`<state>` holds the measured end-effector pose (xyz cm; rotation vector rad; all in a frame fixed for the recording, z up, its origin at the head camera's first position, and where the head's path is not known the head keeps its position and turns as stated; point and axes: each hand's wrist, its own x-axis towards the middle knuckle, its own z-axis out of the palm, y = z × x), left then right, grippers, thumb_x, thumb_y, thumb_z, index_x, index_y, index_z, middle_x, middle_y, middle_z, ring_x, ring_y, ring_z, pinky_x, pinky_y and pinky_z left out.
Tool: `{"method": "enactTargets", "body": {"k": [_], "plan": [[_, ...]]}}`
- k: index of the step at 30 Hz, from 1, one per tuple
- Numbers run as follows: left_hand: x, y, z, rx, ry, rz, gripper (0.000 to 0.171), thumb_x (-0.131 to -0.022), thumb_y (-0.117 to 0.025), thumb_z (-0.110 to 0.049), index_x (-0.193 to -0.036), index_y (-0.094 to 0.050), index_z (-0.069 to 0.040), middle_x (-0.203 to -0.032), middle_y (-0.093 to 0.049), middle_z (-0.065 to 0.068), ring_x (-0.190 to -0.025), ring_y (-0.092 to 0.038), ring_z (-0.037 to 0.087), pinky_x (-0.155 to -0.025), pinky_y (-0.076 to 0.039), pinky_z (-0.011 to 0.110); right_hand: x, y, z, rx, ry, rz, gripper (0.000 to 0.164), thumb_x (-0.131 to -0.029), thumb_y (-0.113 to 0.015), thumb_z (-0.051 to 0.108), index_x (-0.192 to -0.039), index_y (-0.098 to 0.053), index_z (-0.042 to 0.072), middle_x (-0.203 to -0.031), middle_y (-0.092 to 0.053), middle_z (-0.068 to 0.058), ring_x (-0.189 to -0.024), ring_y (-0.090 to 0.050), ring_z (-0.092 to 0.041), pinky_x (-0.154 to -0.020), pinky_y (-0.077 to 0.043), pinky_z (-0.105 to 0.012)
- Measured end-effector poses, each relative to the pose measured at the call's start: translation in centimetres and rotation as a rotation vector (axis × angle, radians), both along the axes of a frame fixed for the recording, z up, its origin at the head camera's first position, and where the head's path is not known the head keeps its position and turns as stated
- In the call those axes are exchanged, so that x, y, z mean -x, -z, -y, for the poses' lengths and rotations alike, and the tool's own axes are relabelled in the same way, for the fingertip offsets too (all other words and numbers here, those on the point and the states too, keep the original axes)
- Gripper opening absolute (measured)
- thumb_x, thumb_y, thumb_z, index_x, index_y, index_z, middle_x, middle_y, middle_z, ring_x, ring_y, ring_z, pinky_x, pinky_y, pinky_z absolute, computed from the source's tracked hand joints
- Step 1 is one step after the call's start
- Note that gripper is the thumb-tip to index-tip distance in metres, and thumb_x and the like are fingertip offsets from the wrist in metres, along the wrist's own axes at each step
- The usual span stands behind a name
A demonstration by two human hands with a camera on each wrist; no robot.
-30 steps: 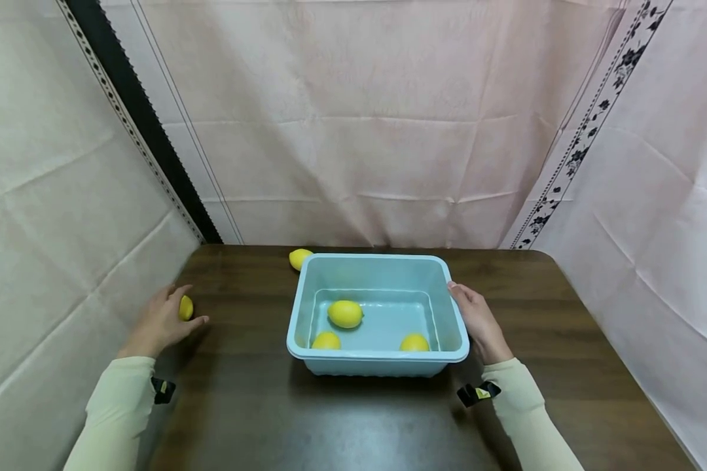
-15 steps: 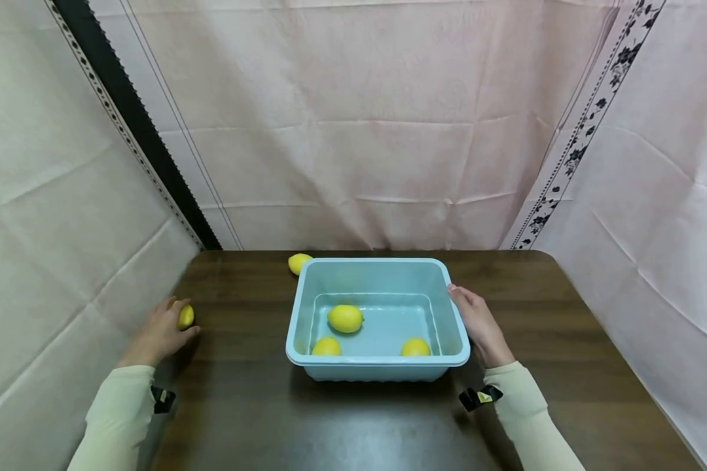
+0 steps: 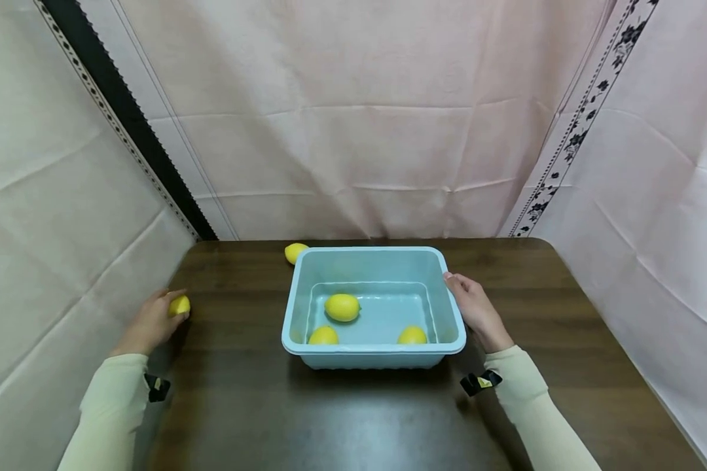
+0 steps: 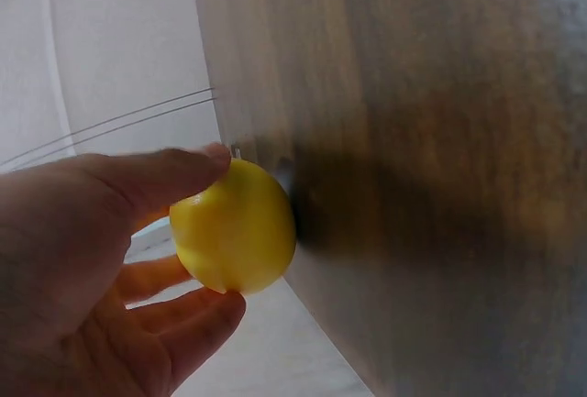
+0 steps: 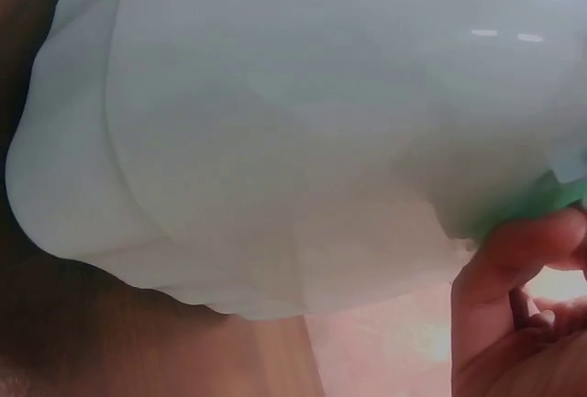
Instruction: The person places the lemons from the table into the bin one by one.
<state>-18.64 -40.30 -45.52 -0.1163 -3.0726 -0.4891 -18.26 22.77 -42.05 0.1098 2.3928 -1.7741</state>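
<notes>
Near the table's left edge my left hand (image 3: pixel 156 320) pinches a yellow lemon (image 3: pixel 179 305). In the left wrist view the thumb and fingertips press opposite sides of that lemon (image 4: pixel 237 227), just off or at the tabletop; which one I cannot tell. My right hand (image 3: pixel 476 311) grips the right rim of a light blue plastic basin (image 3: pixel 374 348), thumb on top. The basin's outer wall (image 5: pixel 275 140) fills most of the right wrist view. Inside the basin lie three lemons: one at centre left (image 3: pixel 342 307), and two by the front wall, partly hidden.
Another lemon (image 3: pixel 295 252) rests on the dark wooden table (image 3: pixel 235 392), behind the basin's back left corner. White cloth walls (image 3: pixel 353 131) rise behind the table and along both sides.
The left thumb and fingers have closed round the lemon, which has shifted slightly left. My right hand keeps its hold on the basin rim, and the lemons inside stay put.
</notes>
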Motion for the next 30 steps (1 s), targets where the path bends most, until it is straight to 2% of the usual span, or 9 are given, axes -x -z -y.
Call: {"method": "enactTargets", "body": {"k": [6, 12, 16, 21, 30], "plan": [[-0.02, -0.18, 0.36, -0.015, -0.032, 0.004, 0.058, -0.096, -0.076, -0.015, -0.142, -0.052, 0.011, -0.135, -0.048, 0.047, -0.116, -0.051, 0.063, -0.09, -0.046, 0.069, 0.25, 0.04, 0.08, -0.004, 0.022, 0.025, 0.058, -0.113, -0.04, 0.051, -0.13, -0.061, -0.001, -0.093, -0.066, -0.01, -0.079, -0.067, -0.016, -0.068, -0.058, -0.03], [0.19, 0.01, 0.78, -0.064, -0.096, 0.056, 0.07, -0.097, -0.076, -0.029, -0.143, -0.046, 0.014, -0.134, -0.037, 0.05, -0.108, -0.051, 0.06, -0.083, -0.048, 0.067, 0.4, 0.04, 0.07, 0.005, 0.024, 0.016, 0.061, -0.112, -0.041, 0.054, -0.13, -0.061, -0.001, -0.09, -0.065, -0.007, -0.078, -0.067, -0.016, -0.068, -0.058, -0.029], [0.0, -0.09, 0.9, -0.058, -0.126, 0.089, 0.075, -0.097, -0.076, -0.036, -0.143, -0.045, 0.014, -0.131, -0.04, 0.048, -0.102, -0.054, 0.055, -0.079, -0.049, 0.063, 0.09, 0.37, 0.04, 0.017, 0.023, 0.022, 0.062, -0.112, -0.041, 0.054, -0.133, -0.06, -0.001, -0.093, -0.065, -0.008, -0.079, -0.067, -0.015, -0.069, -0.059, -0.03], [-0.02, -0.19, 0.38, -0.049, -0.111, 0.085, 0.075, -0.096, -0.077, -0.03, -0.144, -0.042, 0.015, -0.128, -0.048, 0.048, -0.102, -0.056, 0.053, -0.081, -0.05, 0.063, -0.14, 0.34, 0.06, 0.021, 0.036, 0.031, 0.062, -0.111, -0.041, 0.055, -0.135, -0.059, 0.0, -0.095, -0.066, -0.01, -0.081, -0.068, -0.016, -0.069, -0.059, -0.031], [-0.11, 0.47, 0.17, -0.083, -0.118, 0.032, 0.074, -0.091, -0.08, -0.021, -0.142, -0.042, 0.017, -0.125, -0.048, 0.048, -0.106, -0.054, 0.058, -0.084, -0.049, 0.066, 0.0, 0.43, 0.26, 0.035, 0.027, 0.021, 0.063, -0.111, -0.043, 0.055, -0.137, -0.059, -0.001, -0.099, -0.066, -0.011, -0.083, -0.068, -0.016, -0.071, -0.06, -0.03]]}}
